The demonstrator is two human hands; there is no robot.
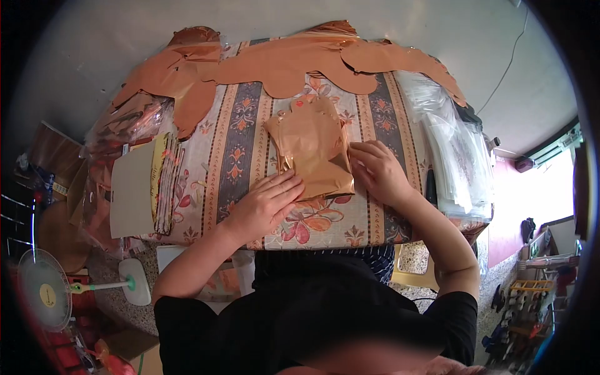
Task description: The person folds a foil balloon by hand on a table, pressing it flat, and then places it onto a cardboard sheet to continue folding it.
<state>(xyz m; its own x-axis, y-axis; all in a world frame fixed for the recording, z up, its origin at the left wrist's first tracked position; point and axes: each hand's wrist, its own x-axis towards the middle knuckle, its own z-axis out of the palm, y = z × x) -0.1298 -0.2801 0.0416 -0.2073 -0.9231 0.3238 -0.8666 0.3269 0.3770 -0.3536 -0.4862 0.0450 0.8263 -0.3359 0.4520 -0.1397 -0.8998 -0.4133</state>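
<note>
Left hand [275, 194] down flat on the near left corner of the gold foil bag [319, 147], fingers stretched out and close together. Over on the other side, the right hand [378, 169] is at the bag's right edge, fingers bent; whether they pinch the foil, I cannot tell. And the bag itself? It lies on the flowered tablecloth [212, 194], in the middle, between the two hands, creased and shiny, with a small red mark [299, 104] near its far end.

Look along the far edge: big copper-coloured foil sheets [281, 62] spread wide across the table, with scalloped outlines. Out to the left, a stack of packets [165, 187] sits beside a pale card [132, 190]. Out to the right, clear plastic bags [447, 150] lie in a heap. Down on the floor at the left, a fan [47, 294].
</note>
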